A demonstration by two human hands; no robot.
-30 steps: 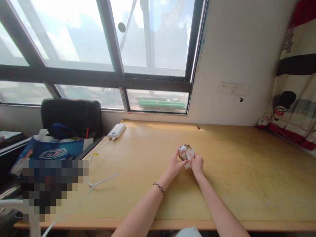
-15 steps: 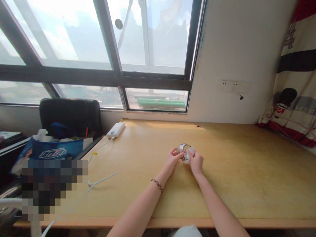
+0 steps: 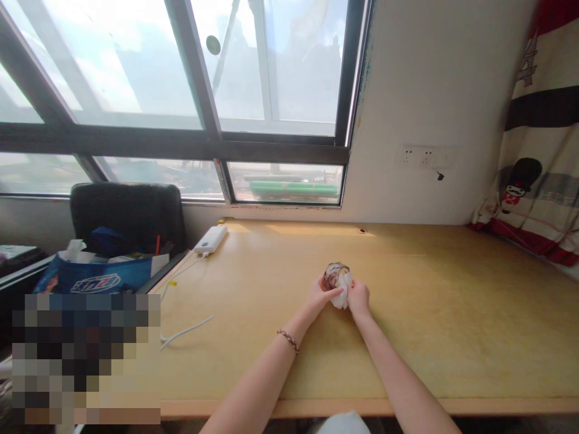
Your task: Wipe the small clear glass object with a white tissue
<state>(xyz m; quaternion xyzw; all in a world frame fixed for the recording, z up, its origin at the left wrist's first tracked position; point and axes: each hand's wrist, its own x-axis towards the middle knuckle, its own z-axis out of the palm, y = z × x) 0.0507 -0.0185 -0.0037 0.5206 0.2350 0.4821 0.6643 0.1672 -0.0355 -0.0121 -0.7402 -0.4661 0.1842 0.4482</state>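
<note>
Since a moment ago our left hand (image 3: 322, 296) has closed onto the shiny round object (image 3: 335, 275), our right hand (image 3: 358, 298) pinching white tissue (image 3: 341, 291) against it, wooden desk (image 3: 452, 313) beneath.

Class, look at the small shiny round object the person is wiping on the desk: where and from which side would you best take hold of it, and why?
Probably by its rounded sides, from above. The shiny round object sits low on the desk, so its flanks are the free surfaces. The left hand already cups its left side, while the right hand presses a white tissue against its near-right side. Finer shape is too small to tell.
</note>
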